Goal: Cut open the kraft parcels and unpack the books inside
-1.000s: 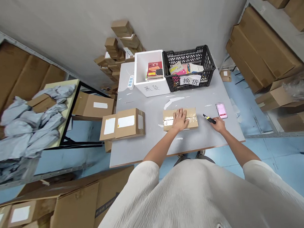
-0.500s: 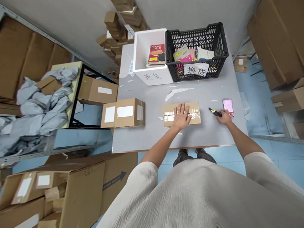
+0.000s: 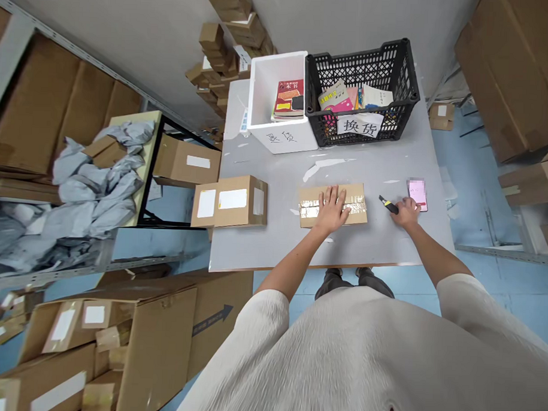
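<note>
A taped cardboard box [image 3: 310, 198] lies on the grey table in front of me. My left hand [image 3: 332, 213] rests flat on its top with the fingers spread, across a shiny strip of tape. To the right, my right hand [image 3: 406, 213] is low over the table, its fingers closed at the rear end of a black and yellow utility knife [image 3: 389, 205]. The knife points away to the upper left. Just beside that hand lies a phone [image 3: 417, 189] with a pink screen.
Two labelled cardboard boxes [image 3: 233, 198] stand at the table's left edge. A white foam box [image 3: 280, 137] and a black crate [image 3: 366, 134], both with books, sit at the back. Grey parcels [image 3: 95, 181] fill a stand further left. A large open carton [image 3: 162, 327] stands below.
The view has shifted slightly, so the scene sits a little further right. The knife has turned slightly and come a little leftward of the phone. My left hand stays on the box.
</note>
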The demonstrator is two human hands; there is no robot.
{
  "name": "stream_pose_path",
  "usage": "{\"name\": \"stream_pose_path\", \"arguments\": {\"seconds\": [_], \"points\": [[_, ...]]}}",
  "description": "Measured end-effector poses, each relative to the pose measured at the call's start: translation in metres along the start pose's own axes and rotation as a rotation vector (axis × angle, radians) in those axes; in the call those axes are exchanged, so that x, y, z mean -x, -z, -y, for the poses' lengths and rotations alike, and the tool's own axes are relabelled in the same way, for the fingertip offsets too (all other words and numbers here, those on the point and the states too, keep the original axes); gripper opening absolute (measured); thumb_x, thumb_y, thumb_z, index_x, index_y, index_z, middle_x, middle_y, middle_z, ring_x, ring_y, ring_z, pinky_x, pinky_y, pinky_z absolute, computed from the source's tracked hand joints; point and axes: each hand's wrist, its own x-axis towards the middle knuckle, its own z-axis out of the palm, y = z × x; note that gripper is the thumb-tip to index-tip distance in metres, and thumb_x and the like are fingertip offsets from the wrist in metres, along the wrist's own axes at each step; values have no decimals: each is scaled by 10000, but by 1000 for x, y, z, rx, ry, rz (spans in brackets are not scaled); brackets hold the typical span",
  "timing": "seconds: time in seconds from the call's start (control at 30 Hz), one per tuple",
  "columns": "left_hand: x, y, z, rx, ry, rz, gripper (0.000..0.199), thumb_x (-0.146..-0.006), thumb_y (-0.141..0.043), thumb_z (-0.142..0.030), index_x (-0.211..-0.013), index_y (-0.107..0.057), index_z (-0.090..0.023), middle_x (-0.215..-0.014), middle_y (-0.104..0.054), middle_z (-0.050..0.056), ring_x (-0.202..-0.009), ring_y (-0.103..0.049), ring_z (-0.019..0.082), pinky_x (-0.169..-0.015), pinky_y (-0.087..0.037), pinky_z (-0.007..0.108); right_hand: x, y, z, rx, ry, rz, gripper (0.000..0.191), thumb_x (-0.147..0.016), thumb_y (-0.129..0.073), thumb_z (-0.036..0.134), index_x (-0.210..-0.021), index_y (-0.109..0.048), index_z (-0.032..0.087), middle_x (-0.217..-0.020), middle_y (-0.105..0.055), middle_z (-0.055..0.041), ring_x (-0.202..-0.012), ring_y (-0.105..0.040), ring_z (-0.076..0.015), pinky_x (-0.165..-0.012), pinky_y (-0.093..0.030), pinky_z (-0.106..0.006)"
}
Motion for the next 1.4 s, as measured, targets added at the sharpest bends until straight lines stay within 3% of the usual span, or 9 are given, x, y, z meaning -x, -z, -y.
{"name": "stream_pose_path", "arguments": {"seconds": [0.2,0.3,0.4,0.53,0.67,0.8,1.0,1.27,1.4], "points": [[3,4,5,43,-45,-2,721,-1142,-357,-563,-1780,-324,-230,-1898,-189,128,-1778,-75,324,-1427,-50,604,8,4,10,-17,-43,18,436,-877,-705,384,-1267,-724,191,-1544,-542,-230,-1466,-420,-444,-1226,-297,-692],[8,12,9,55,-67,7,694,-1142,-366,-541,-1762,-359,-231,-1887,-227,132,-1776,-91,320,-1426,-56,607,10,18,26,-99,-12,-1,424,-921,-689,396,-1295,-732,200,-1553,-575,-227,-1463,-473,-443,-1220,-360,-680],[16,23,18,43,-51,10,663,-1136,-385,-498,-1750,-381,-248,-1875,-267,129,-1773,-107,327,-1419,-64,632,11,36,51,-295,47,32,405,-982,-647,440,-1308,-734,214,-1459,-671,-200,-1314,-634,-382,-1154,-499,-594],[31,39,42,40,41,-45,631,-1119,-425,-463,-1720,-428,-271,-1867,-286,125,-1764,-140,341,-1404,-131,647,15,59,91,-553,137,110,442,-1034,-614,503,-1364,-720,228,-1312,-771,-142,-1138,-748,-293,-1065,-603,-483],[46,44,71,111,206,-145,717,-1043,-561,-436,-1719,-408,-252,-1858,-273,175,-1728,-235,406,-1369,-247,663,21,72,130,-627,230,93,626,-1005,-674,513,-1564,-612,241,-1524,-683,-159,-1178,-756,-285,-1070,-621,-464],[53,35,90,332,308,-153,937,-910,-692,-319,-1752,-292,-221,-1728,-454,217,-1624,-437,402,-1304,-418,609,31,73,154,-552,263,53,766,-908,-721,385,-1637,-538,233,-1634,-579,-176,-1178,-747,-294,-1101,-618,-493],[55,24,98,522,253,-188,947,-912,-722,-275,-1736,-261,-205,-1673,-518,198,-1535,-557,327,-1249,-515,480,51,71,159,-455,221,-28,773,-899,-675,351,-1645,-497,258,-1567,-610,-159,-1164,-749,-297,-1084,-625,-509],[61,20,108,458,86,-219,869,-961,-712,-380,-1722,-322,-228,-1771,-428,195,-1633,-423,391,-1308,-399,585,52,75,160,-407,209,-102,645,-884,-645,323,-1519,-573,229,-1465,-648,-164,-1178,-732,-312,-1128,-585,-544],[57,17,110,520,55,-259,961,-952,-760,-486,-1756,-282,-266,-1818,-365,188,-1670,-353,451,-1316,-334,669,48,81,163,-481,218,-168,583,-859,-644,335,-1432,-575,258,-1409,-684,-141,-1144,-726,-315,-1080,-597,-563]]}}
